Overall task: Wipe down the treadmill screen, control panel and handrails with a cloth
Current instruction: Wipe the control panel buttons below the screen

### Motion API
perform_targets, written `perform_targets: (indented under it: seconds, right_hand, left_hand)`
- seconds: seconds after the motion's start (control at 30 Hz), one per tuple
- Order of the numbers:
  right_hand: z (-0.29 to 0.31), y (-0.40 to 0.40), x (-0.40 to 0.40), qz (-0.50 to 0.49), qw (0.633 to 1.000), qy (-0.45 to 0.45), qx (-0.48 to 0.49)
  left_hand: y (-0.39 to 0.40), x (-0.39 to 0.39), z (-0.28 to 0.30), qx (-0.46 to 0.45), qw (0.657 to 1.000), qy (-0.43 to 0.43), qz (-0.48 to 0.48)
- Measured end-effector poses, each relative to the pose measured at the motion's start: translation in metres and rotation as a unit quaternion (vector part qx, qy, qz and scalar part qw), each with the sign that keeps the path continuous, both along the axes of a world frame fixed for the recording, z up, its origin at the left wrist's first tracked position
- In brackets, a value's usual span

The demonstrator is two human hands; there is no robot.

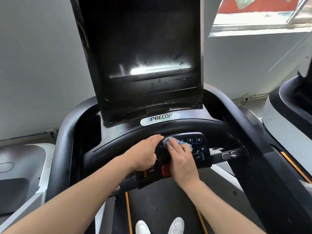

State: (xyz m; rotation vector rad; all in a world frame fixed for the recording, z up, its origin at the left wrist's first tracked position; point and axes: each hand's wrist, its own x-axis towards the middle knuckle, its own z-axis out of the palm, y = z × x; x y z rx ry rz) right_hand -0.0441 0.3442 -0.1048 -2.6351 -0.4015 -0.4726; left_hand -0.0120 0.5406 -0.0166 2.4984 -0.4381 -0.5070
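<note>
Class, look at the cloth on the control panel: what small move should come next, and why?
Probably slide the blue cloth rightward under the right hand, across keys 8 and 4: it covers only the control panel's middle, and those keys lie bare beside it.

View: single head cam, wide-angle (edges bend).
Faces: fwd and down, over both forearms.
Near: control panel (177, 154) close, at arm's reach.
Top: screen (143, 53) tilts above.
Bottom: shoes (159, 226) on belt.
</note>
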Motion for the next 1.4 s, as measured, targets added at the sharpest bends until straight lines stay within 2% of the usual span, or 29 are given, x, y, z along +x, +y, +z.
perform_targets:
  seconds: [0.1,0.13,0.27,0.4,0.53,0.7,0.83,1.0,1.07,1.17,1.3,1.4]
  right_hand:
    - [0.001,0.007,-0.012,0.102,0.993,-0.012,-0.061]
    - [0.003,-0.002,-0.007,0.106,0.992,-0.016,-0.069]
    - [0.006,-0.013,0.012,-0.013,0.999,-0.010,-0.044]
    - [0.011,-0.001,0.007,0.133,0.986,-0.006,-0.102]
    - [0.027,-0.012,0.036,0.059,0.995,0.024,-0.072]
    - [0.035,0.008,0.035,0.201,0.973,0.049,-0.105]
    - [0.039,-0.005,0.058,0.113,0.985,0.095,-0.094]
    - [0.040,0.019,0.042,0.251,0.958,0.106,-0.091]
    - [0.044,0.001,0.059,0.260,0.952,0.124,-0.106]
    - [0.043,-0.015,0.060,0.225,0.963,0.096,-0.109]
    - [0.035,0.010,0.047,0.291,0.945,0.067,-0.135]
    - [0.042,-0.006,0.068,0.332,0.931,0.041,-0.146]
  left_hand:
    - [-0.001,0.000,0.002,-0.012,1.000,0.008,0.024]
    - [0.000,-0.001,0.004,-0.015,0.999,0.010,0.028]
    - [0.000,-0.009,0.006,-0.027,0.998,0.010,0.049]
    - [0.006,-0.014,0.005,-0.053,0.993,0.005,0.107]
    - [0.014,-0.020,0.008,-0.086,0.981,0.032,0.169]
    - [0.007,-0.025,0.006,-0.091,0.973,0.027,0.209]
    - [0.004,-0.029,0.005,-0.112,0.962,0.044,0.246]
    - [0.010,-0.034,-0.008,-0.173,0.931,0.044,0.318]
    - [0.013,-0.040,-0.008,-0.181,0.922,0.036,0.340]
    - [0.019,-0.049,-0.014,-0.184,0.911,0.020,0.369]
    - [0.009,-0.053,-0.019,-0.166,0.911,0.009,0.378]
    - [0.000,-0.054,-0.014,-0.138,0.917,-0.003,0.374]
